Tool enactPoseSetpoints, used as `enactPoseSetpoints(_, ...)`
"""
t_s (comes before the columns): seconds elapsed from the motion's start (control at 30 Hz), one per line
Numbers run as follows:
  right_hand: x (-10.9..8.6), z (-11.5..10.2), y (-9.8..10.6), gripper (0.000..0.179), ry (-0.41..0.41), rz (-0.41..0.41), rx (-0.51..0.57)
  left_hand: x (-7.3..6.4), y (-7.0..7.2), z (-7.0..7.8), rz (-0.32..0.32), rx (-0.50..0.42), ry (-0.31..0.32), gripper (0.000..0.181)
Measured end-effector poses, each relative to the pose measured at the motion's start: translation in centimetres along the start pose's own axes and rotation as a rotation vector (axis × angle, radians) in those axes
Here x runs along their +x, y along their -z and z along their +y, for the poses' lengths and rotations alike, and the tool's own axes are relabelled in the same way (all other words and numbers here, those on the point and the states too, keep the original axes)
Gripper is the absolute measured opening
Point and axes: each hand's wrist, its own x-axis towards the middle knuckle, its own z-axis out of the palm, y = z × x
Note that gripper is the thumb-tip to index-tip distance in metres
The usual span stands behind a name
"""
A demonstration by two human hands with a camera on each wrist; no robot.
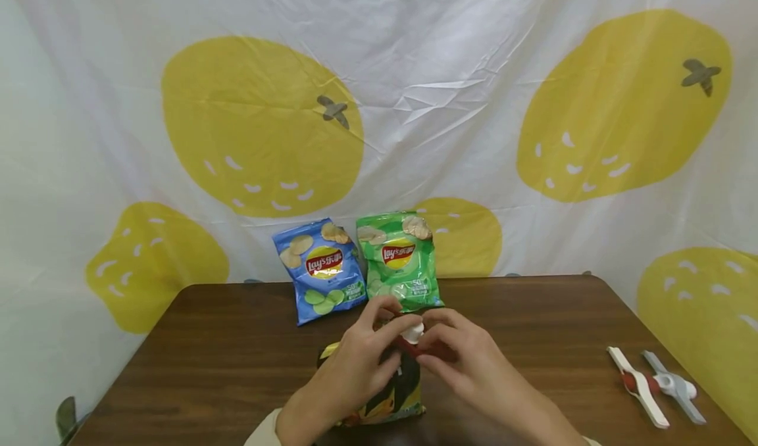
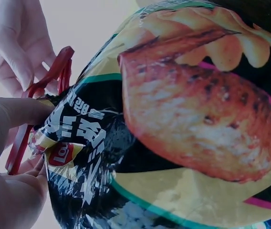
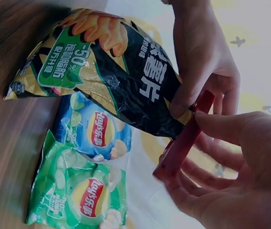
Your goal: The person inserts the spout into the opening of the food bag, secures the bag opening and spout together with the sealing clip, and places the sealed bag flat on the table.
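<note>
The black and gold chip bag [image 3: 119, 78] sits at the near side of the table [image 1: 207, 360], in front of the person, with its top bunched up. The left hand [image 1: 361, 354] pinches that top, thumb on the near face and fingers behind, with no wide gap. The right hand [image 1: 470, 357] holds the red clip [image 3: 185, 143] between thumb and bent fingers. The clip lies across the top of the bag.

The step now looks like putting the clip on the bag. The next move seems to call for holding the top flat and pressing the clip's 2 bars together. I can't tell if the whole top is between them.

The head view shows a white round piece [image 1: 413, 332] between the hands; I don't see it in either wrist view. Only there do I see the white clip [image 1: 639, 390] and gray clip [image 1: 681, 393] at the table's right. The left wrist view shows the big chicken wing picture [image 2: 197, 114] and 2 bar ends. The right wrist view shows the clip's long side, plus the blue Lay's bag [image 3: 97, 126] and green Lay's bag [image 3: 80, 188].
</note>
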Motion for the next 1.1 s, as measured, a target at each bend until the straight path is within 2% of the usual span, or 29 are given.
enactPoseSetpoints(0.13, 0.1, 0.2, -0.1, 0.02, -0.06, 0.025, 0.058, 0.1, 0.1, 0.1, -0.006, 0.015, -0.006, 0.046)
enactPoseSetpoints(0.23, 0.3, 0.4, -0.1, 0.03, -0.118, -0.024, 0.158, 0.1, 0.2, 0.2, 0.004, 0.043, -0.03, 0.05)
enactPoseSetpoints(0.3, 0.5, 0.5, -0.1, 0.043, -0.151, -0.07, 0.217, 0.1, 0.2, 0.3, 0.011, 0.068, -0.044, 0.052)
enactPoseSetpoints(0.37, 0.7, 0.7, -0.1, 0.052, -0.149, -0.11, 0.223, 0.1, 0.3, 0.3, 0.02, 0.084, -0.059, 0.051)
enactPoseSetpoints(0.43, 0.9, 0.8, -0.1, 0.056, -0.111, -0.134, 0.165, 0.1, 0.3, 0.4, 0.019, 0.102, -0.061, 0.048)
enactPoseSetpoints(0.53, 1.3, 0.9, -0.1, 0.047, -0.055, -0.168, 0.124, 0.0, 0.4, 0.4, 0.008, 0.122, -0.057, 0.045)
enactPoseSetpoints(0.63, 1.4, 1.0, 0.0, 0.043, -0.057, -0.192, 0.126, 0.0, 0.5, 0.5, -0.003, 0.142, -0.052, 0.044)
enactPoseSetpoints(0.93, 1.7, 0.7, 0.7, 0.043, -0.229, -0.269, 0.344, 0.0, 0.7, 0.5, -0.001, 0.116, -0.04, 0.044)
enactPoseSetpoints(1.0, 1.9, 0.3, 0.9, 0.043, -0.236, -0.271, 0.361, 0.0, 0.8, 0.4, 0.0, 0.142, -0.05, 0.044)
enactPoseSetpoints(1.1, 2.3, -0.3, 1.2, 0.042, -0.245, -0.274, 0.372, 0.1, 0.8, 0.4, -0.024, 0.227, -0.055, 0.043)
